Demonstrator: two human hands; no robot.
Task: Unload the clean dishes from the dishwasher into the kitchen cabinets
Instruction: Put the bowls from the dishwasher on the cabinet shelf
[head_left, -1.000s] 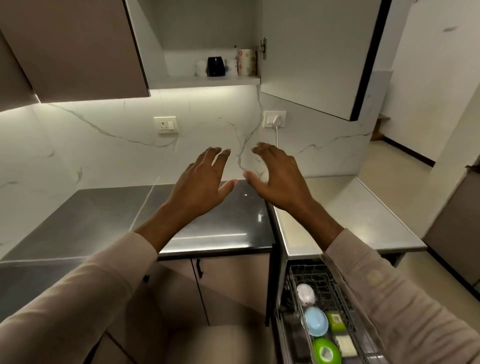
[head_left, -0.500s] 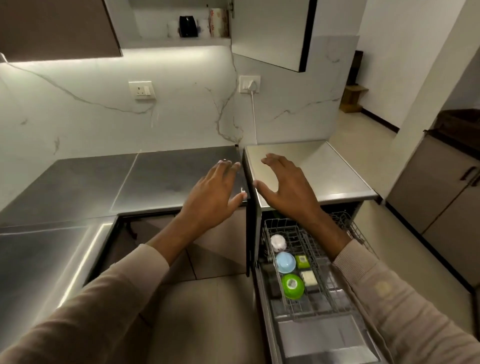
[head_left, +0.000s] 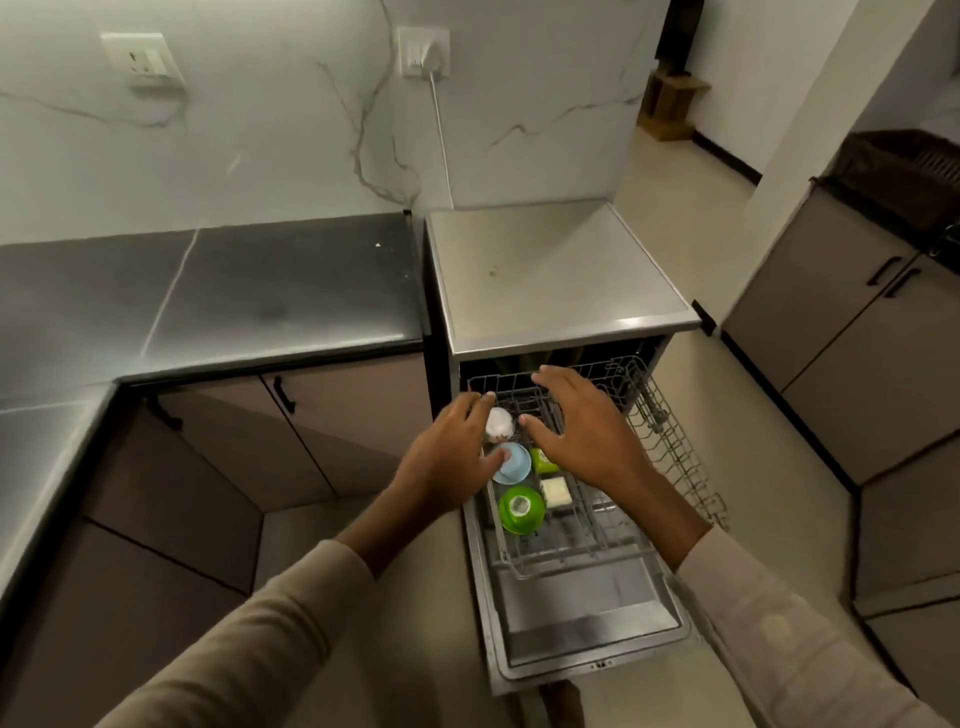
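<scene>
The dishwasher's wire rack (head_left: 670, 431) is pulled out over the lowered door (head_left: 587, 618). In its left part sit a white cup (head_left: 501, 422), a light blue bowl (head_left: 515, 463), a green bowl (head_left: 521, 509), a small green item (head_left: 544, 461) and a cream square item (head_left: 556, 492). My left hand (head_left: 451, 457) hovers open at the rack's left edge, fingers beside the white cup and blue bowl. My right hand (head_left: 587, 431) is spread open above the rack's middle. Neither hand holds anything.
A dark counter (head_left: 249, 296) runs along the left, the dishwasher's steel top (head_left: 550, 270) beside it. Base cabinets (head_left: 337, 421) stand under the counter. More cabinets (head_left: 857, 332) line the right. A plugged socket (head_left: 422, 52) is on the marble wall. Beige floor (head_left: 410, 623) lies below.
My view tilted down from the wall cabinet to the dishwasher. Both hands dropped from counter height to just above the rack's dishes.
</scene>
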